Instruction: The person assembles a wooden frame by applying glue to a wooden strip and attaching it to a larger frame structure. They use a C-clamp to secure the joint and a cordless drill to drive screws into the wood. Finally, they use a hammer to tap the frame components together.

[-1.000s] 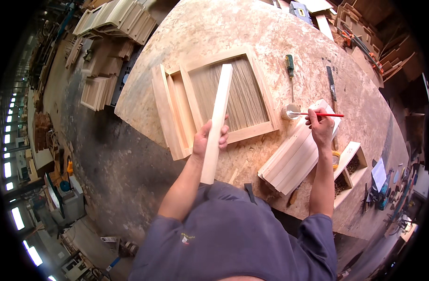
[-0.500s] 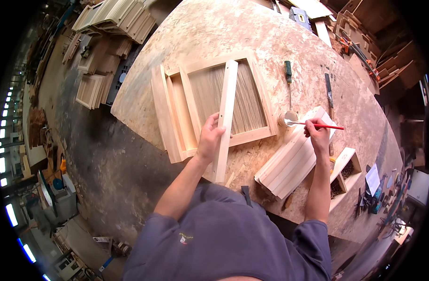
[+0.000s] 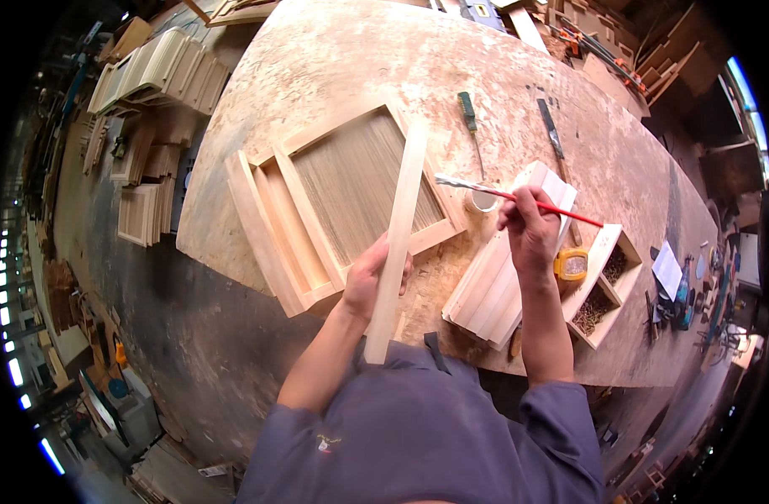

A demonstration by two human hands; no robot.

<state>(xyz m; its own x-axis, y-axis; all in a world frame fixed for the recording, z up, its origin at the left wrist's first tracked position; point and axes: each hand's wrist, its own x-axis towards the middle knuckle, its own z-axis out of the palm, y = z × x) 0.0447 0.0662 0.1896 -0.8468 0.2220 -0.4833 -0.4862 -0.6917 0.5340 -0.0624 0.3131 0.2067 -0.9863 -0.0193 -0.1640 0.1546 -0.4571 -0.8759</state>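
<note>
My left hand (image 3: 376,273) is closed round a pale wooden strip (image 3: 398,231), held at a slant in front of a wooden frame (image 3: 321,244) with a grained panel inside. In my right hand (image 3: 531,223) is a thin paintbrush (image 3: 561,212) with a red handle; its whitish bristle end points left, toward the strip and apart from it. Just below the brush tip stands a small round cup (image 3: 482,200) with white contents. Under and beside my right hand lies a stack of pale wooden strips (image 3: 489,290) on the workbench.
A green-handled screwdriver (image 3: 468,113) and a chisel-like tool (image 3: 551,126) lie beyond the cup. At right, a yellow tape measure (image 3: 571,265) sits by a divided wooden box (image 3: 615,290) of screws. Stacked frames (image 3: 162,71) stand off the workbench (image 3: 317,50) at left.
The brush has come up out of the cup and swung left toward the strip. The strip has turned and come nearer to me in my left hand. The whole view has shifted.
</note>
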